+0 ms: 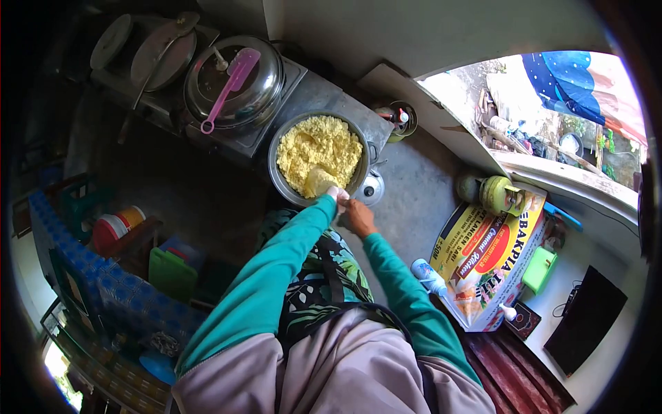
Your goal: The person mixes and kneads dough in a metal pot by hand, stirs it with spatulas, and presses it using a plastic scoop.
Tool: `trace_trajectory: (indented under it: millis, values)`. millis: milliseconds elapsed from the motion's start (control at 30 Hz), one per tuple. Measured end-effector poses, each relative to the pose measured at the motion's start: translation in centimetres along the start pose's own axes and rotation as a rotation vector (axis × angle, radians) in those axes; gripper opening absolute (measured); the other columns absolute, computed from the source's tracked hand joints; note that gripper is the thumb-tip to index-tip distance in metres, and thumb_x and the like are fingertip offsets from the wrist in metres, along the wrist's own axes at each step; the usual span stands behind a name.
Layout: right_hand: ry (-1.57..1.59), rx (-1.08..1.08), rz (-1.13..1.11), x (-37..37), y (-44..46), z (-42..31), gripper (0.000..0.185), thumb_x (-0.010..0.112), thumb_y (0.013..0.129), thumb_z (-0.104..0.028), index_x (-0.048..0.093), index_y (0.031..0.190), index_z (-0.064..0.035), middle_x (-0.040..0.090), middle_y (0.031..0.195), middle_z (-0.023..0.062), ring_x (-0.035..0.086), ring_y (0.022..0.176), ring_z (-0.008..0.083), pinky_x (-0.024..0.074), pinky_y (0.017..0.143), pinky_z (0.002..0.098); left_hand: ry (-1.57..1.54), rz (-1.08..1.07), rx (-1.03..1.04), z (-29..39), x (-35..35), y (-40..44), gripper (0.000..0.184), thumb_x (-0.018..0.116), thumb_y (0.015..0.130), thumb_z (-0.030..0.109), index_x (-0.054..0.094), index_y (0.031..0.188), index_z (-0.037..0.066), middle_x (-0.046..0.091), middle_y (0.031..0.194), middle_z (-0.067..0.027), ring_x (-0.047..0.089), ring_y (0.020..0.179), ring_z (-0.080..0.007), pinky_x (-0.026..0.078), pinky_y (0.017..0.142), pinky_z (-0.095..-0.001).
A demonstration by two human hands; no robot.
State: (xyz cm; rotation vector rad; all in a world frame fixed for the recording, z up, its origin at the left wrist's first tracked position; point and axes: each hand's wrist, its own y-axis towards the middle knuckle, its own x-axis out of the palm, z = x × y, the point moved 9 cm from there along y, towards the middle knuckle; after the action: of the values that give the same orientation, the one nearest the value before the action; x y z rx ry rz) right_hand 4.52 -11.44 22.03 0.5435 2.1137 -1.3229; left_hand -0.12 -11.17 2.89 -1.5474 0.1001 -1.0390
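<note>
A wide metal pot [275, 169] full of crumbly yellow food [321, 148] stands on the counter in front of me. My left hand [337, 194] is at the pot's near rim, its fingers closed. Beside it, touching or nearly so, my right hand [358, 218] is also closed, just outside the rim. A pale yellow, rounded piece [320, 181] lies in the food just beyond my left hand; whether it is a tool or a lump cannot be made out. What the fingers grip is hidden.
Left of the pot, a pink spatula [234, 86] lies on a lidded steel pot [200, 103] on the stove. A small lid [372, 188] sits right of the pot. Further right are a green gas cylinder [498, 195] and a printed banner [476, 269].
</note>
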Motion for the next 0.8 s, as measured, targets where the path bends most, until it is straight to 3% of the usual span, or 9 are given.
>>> trace_trajectory:
  millis: [133, 267, 400, 533, 567, 600, 700, 767, 800]
  values:
    - [-0.346, -0.346, -0.003, -4.3, -1.5, -5.9, 0.019, 0.045, 0.079, -0.019, 0.058, 0.092, -0.0149, 0.059, 0.068, 0.0119, 0.059, 0.061, 0.0281, 0.0444, 0.05, 0.0423, -0.698, -0.05, 0.165, 0.3, 2.2, -3.9, 0.026, 0.04, 0.074, 0.027, 0.053, 0.064, 0.006, 0.053, 0.06, -0.007, 0.052, 0.057, -0.0219, 0.043, 0.053, -0.0341]
    - [-0.444, -0.348, 0.058, 4.0, 2.2, -6.5, 0.017, 0.041, 0.081, -0.019, 0.052, 0.087, -0.0076, 0.058, 0.068, 0.0151, 0.059, 0.062, 0.0309, 0.0446, 0.051, 0.043, -0.268, -0.255, 0.122, 1.8, -1.5, -3.9, 0.028, 0.04, 0.076, 0.028, 0.051, 0.064, 0.006, 0.053, 0.061, -0.0061, 0.052, 0.061, -0.0223, 0.044, 0.06, -0.0324]
    - [0.028, -0.031, 0.106, 2.4, 0.5, -4.2, 0.031, 0.046, 0.074, -0.016, 0.055, 0.102, -0.0057, 0.059, 0.079, 0.0204, 0.058, 0.074, 0.0352, 0.0453, 0.062, 0.0437, 0.39, -0.183, -0.186, 0.1, -4.5, 1.2, 0.029, 0.039, 0.077, 0.029, 0.05, 0.064, 0.006, 0.053, 0.061, -0.0063, 0.052, 0.061, -0.0227, 0.044, 0.061, -0.0319]
    - [0.349, 0.013, 0.151, 4.4, 0.5, -0.9, 0.055, 0.064, 0.059, -0.012, 0.054, 0.112, -0.0109, 0.057, 0.091, 0.0252, 0.059, 0.083, 0.0324, 0.0463, 0.071, 0.0371, 0.323, -0.037, -0.124, 1.2, -3.7, 0.5, 0.031, 0.037, 0.078, 0.03, 0.05, 0.065, 0.005, 0.054, 0.063, -0.0068, 0.053, 0.062, -0.0232, 0.044, 0.062, -0.0317]
    - [0.465, 0.145, -0.108, 4.7, 0.7, -0.3, 0.064, 0.07, 0.052, -0.011, 0.053, 0.114, -0.012, 0.059, 0.089, 0.023, 0.06, 0.079, 0.032, 0.0469, 0.067, 0.0377, 0.211, 0.028, -0.046, 1.9, -2.9, -0.6, 0.032, 0.037, 0.078, 0.03, 0.051, 0.066, 0.005, 0.054, 0.063, -0.0071, 0.053, 0.062, -0.0234, 0.044, 0.062, -0.0317]
    - [0.331, 0.179, -0.261, 2.0, -0.5, -1.7, 0.051, 0.064, 0.062, -0.013, 0.053, 0.112, -0.0099, 0.061, 0.085, 0.0199, 0.061, 0.073, 0.0302, 0.0469, 0.06, 0.0395, 0.093, 0.066, 0.018, 2.3, -2.0, -1.6, 0.032, 0.036, 0.078, 0.031, 0.051, 0.067, 0.004, 0.054, 0.063, -0.0073, 0.053, 0.062, -0.0236, 0.044, 0.063, -0.0317]
    - [-0.18, -0.208, 0.012, -2.8, -1.4, -5.7, 0.037, 0.055, 0.071, -0.015, 0.055, 0.108, -0.0102, 0.061, 0.077, 0.0159, 0.062, 0.068, 0.0262, 0.0462, 0.055, 0.0401, -0.247, 0.019, 0.206, 3.5, -0.1, -5.7, 0.035, 0.034, 0.079, 0.031, 0.052, 0.068, 0.003, 0.055, 0.064, -0.008, 0.053, 0.062, -0.0241, 0.045, 0.063, -0.0318]
    - [-0.433, -0.453, -0.062, -2.1, -1.6, -9.4, 0.024, 0.045, 0.078, -0.016, 0.055, 0.098, -0.0094, 0.059, 0.071, 0.0128, 0.061, 0.067, 0.0249, 0.0466, 0.055, 0.0404, -0.422, -0.353, 0.417, 3.9, -0.7, -5.9, 0.028, 0.039, 0.08, 0.026, 0.056, 0.08, 0.004, 0.059, 0.076, -0.0059, 0.056, 0.071, -0.0189, 0.045, 0.067, -0.0293]
    - [-0.494, -0.433, -0.113, -0.2, -0.5, -9.9, 0.018, 0.044, 0.079, -0.017, 0.053, 0.092, -0.0075, 0.058, 0.068, 0.01, 0.061, 0.067, 0.0258, 0.0473, 0.054, 0.0397, -0.568, -0.462, 0.175, 3.7, -0.1, -6.4, 0.027, 0.039, 0.081, 0.026, 0.055, 0.078, 0.005, 0.058, 0.071, -0.0044, 0.055, 0.068, -0.018, 0.044, 0.065, -0.0289]
